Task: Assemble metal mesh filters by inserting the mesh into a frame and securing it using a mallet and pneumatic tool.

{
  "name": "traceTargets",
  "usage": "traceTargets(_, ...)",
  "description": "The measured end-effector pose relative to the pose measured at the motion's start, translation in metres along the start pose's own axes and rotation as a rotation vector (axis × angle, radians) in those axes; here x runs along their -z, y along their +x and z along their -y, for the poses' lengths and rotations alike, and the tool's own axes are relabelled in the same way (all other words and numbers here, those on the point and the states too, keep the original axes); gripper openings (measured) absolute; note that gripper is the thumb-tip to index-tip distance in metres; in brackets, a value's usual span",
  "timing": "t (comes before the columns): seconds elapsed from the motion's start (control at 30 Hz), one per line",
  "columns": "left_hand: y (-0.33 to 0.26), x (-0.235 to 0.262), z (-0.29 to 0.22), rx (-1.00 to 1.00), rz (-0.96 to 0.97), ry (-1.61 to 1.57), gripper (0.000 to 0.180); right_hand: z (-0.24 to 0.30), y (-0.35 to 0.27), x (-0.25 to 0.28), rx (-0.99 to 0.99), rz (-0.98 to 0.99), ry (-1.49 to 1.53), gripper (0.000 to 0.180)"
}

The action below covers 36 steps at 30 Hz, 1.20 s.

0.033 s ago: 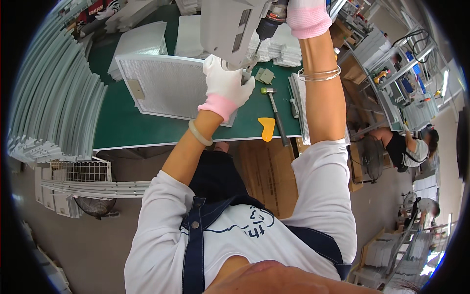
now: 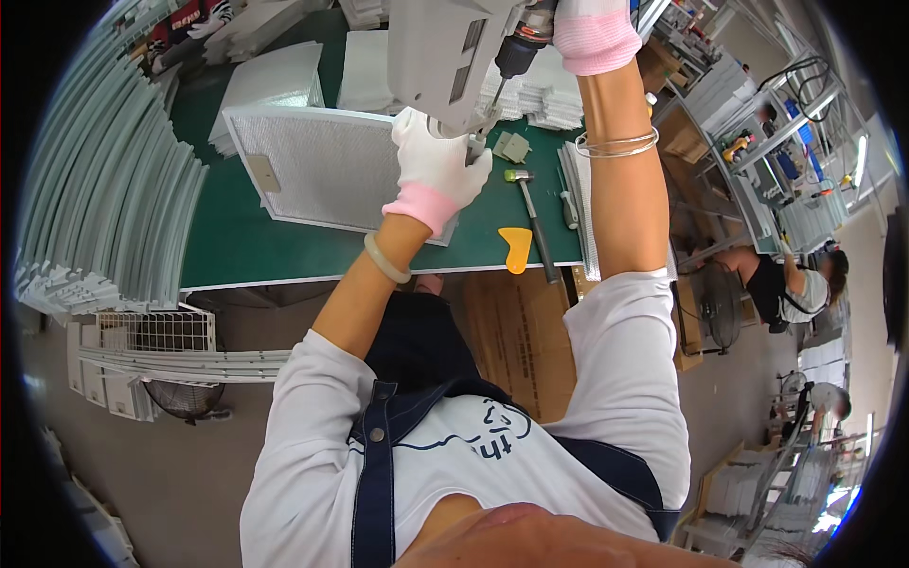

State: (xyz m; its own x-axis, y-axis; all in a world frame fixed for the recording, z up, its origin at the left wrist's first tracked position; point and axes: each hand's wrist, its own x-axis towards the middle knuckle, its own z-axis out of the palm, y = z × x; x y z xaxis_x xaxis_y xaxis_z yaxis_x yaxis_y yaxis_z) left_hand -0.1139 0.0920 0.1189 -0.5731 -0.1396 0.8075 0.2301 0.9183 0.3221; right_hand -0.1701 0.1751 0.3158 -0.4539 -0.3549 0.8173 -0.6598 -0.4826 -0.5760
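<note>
My left hand [image 2: 434,163], in a white glove with a pink cuff, is closed at the upper right part of a framed panel [image 2: 327,161] with a silvery mesh-like face. The panel stands tilted on the green table. My right hand [image 2: 593,36], gloved alike and cut off by the top edge, is beside a power drill [image 2: 519,49]; its fingers are hidden. The drill's bit points down at a small metal piece [image 2: 485,123] by my left thumb. A light grey housing [image 2: 445,62] hides part of this spot.
On the green table [image 2: 227,251] lie a hammer [image 2: 535,218], a yellow scraper [image 2: 516,248], a screwdriver [image 2: 569,208] and pale green blocks [image 2: 512,147]. Stacked frames [image 2: 104,189] rise at the left. Panel stacks [image 2: 275,80] lie behind. Another person [image 2: 791,289] is at the right, near a fan [image 2: 721,308].
</note>
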Motion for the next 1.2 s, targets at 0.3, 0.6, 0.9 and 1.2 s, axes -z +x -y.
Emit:
traceTargets(0.3, -0.002, 0.004, -0.002, -0.001, -0.029, 0.016, 0.020, 0.012, -0.001, -0.006, -0.178, -0.005, 0.134, 0.012)
traceTargets(0.6, -0.001, 0.003, -0.004, -0.003, -0.013, 0.023, 0.019, -0.011, 0.004, 0.006, 0.012, 0.029, 0.020, 0.015)
traceTargets(0.9, -0.002, 0.003, -0.005, 0.020, -0.003, 0.006, 0.020, -0.022, 0.003, 0.011, 0.029, 0.058, 0.011, 0.018)
traceTargets(1.2, -0.001, 0.003, -0.006, 0.000, -0.056, 0.015, 0.011, -0.017, 0.000, 0.012, 0.105, 0.048, -0.086, 0.016)
